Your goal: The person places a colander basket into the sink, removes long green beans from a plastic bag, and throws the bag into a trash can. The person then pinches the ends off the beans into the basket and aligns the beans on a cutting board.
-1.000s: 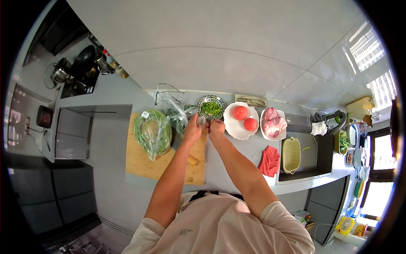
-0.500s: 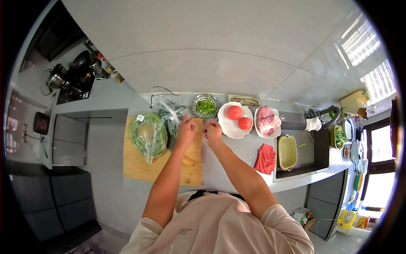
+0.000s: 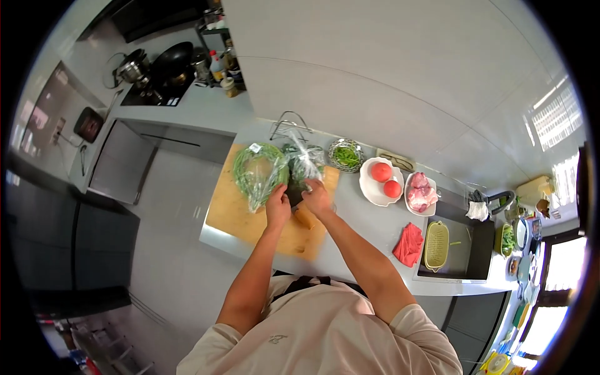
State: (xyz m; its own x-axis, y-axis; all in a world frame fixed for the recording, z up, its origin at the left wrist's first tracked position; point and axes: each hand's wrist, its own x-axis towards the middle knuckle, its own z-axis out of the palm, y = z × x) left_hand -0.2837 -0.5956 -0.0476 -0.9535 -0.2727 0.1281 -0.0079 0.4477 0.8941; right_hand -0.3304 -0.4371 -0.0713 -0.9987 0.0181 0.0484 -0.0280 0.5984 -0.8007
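My left hand (image 3: 278, 204) is over the wooden cutting board (image 3: 240, 218), at the lower right edge of a clear plastic bag of long green stems (image 3: 260, 172). Its fingers are curled; what they hold, if anything, is hidden. My right hand (image 3: 317, 197) is at the lower end of a second bag of darker leafy greens (image 3: 302, 164), fingers curled, their contents also unclear. Between and below my hands shows what looks like a cleaver, with a dark blade and a tan handle (image 3: 305, 217), lying on the board.
Right of the board stand a patterned bowl of chopped greens (image 3: 346, 154), a white plate (image 3: 371, 191) with two tomatoes, and a dish of raw meat (image 3: 421, 193). A red cloth (image 3: 409, 244) lies beside the sink (image 3: 463, 255), which holds a yellow-green basket (image 3: 436, 246). The stove (image 3: 156, 94) is far left.
My hands have moved from above the counter by the bowl to the bags on the board. The head view has turned left, so the counter appears shifted right and tilted.
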